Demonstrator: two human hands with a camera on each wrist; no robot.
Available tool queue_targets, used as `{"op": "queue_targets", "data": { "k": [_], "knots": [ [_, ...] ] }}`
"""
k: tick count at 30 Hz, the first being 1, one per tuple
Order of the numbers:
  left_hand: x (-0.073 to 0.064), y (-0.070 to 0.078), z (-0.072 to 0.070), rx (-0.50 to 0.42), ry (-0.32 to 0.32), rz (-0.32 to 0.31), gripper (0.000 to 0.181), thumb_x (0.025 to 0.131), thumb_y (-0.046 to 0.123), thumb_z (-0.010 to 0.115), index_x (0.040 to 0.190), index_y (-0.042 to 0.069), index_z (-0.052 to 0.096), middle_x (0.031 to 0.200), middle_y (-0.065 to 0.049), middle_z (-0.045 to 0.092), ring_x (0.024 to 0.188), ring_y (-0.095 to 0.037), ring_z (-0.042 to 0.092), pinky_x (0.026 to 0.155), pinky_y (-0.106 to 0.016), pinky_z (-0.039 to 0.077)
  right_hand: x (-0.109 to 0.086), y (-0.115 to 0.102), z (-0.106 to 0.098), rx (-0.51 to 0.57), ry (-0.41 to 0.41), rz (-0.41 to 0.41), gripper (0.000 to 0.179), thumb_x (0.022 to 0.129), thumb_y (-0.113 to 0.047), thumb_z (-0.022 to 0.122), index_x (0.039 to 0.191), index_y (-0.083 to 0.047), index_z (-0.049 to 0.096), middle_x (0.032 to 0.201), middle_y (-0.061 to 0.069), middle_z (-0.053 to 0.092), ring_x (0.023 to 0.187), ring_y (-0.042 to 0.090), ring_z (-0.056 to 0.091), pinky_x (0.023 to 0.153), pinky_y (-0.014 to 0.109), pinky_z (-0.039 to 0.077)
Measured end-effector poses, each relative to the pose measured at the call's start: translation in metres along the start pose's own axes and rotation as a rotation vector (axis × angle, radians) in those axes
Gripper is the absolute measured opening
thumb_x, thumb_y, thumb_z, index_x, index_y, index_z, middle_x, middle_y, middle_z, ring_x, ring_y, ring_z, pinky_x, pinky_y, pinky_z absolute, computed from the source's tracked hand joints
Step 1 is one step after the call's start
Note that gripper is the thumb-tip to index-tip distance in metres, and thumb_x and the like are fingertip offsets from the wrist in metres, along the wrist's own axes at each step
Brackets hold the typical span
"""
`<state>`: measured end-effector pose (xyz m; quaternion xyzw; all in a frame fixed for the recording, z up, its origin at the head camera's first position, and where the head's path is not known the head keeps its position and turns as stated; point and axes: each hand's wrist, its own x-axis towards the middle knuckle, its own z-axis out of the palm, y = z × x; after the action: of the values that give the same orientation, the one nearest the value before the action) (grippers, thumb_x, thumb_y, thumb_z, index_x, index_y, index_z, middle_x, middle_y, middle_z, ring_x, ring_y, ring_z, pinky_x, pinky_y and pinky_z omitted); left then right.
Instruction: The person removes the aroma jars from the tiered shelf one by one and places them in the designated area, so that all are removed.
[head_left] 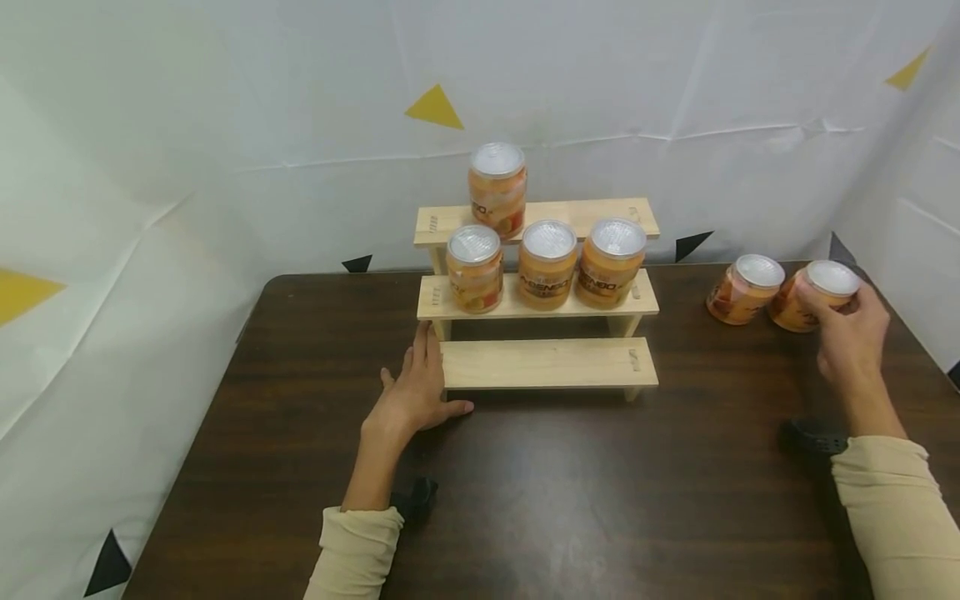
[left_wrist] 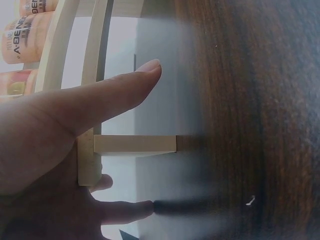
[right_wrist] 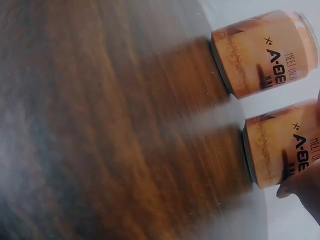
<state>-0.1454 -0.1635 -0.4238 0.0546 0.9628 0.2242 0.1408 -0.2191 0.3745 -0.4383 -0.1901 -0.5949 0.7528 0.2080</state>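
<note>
At the far right of the table, my right hand [head_left: 855, 337] grips an orange can [head_left: 792, 305] with a silvery lid, thumb and fingers around its sides. In the right wrist view this can [right_wrist: 270, 150] stands upright beside a matching orange can [right_wrist: 260, 55]. My left hand [head_left: 408, 393] is at the left end of a three-step wooden rack [head_left: 547, 363], its fingers extended along that end and its thumb stretched out in front. The left wrist view shows the thumb [left_wrist: 120, 92] straight across the lowest step, near a rack leg [left_wrist: 135, 143].
One orange can [head_left: 498, 196] stands at the left of the top step. Three more, including a middle can [head_left: 548, 271], line the middle step. The lowest step bears nothing. Behind the dark wooden table [head_left: 570, 475] hangs a white sheet [head_left: 315, 100] with yellow and black triangles.
</note>
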Motion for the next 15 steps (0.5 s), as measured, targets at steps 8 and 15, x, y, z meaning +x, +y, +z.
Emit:
{"op": "queue_targets", "data": {
  "k": [8,15],
  "knots": [
    [0.013,-0.017,0.012,-0.027,0.021,0.015,0.139,0.090,0.043,0.093,0.174,0.004,-0.011,0.184,-0.019,-0.014,0.165,-0.055,0.018,0.117,-0.091,0.017,0.003,-0.002,0.003,-0.129,-0.040,0.003,0.040,0.096,-0.002,0.084,0.117,-0.027,0.060,0.113,-0.014,0.062,0.115,0.003,0.054,0.098,0.007,0.043],
    [0.012,-0.012,0.010,-0.019,0.005,0.011,0.137,0.090,0.039,0.094,0.174,0.001,-0.007,0.184,-0.019,-0.014,0.164,-0.057,0.018,0.117,-0.091,0.015,0.002,-0.001,-0.009,-0.231,-0.095,0.028,0.040,0.099,-0.010,0.083,0.118,-0.031,0.056,0.114,-0.018,0.058,0.117,0.001,0.051,0.108,0.006,0.039]
  ]
}}
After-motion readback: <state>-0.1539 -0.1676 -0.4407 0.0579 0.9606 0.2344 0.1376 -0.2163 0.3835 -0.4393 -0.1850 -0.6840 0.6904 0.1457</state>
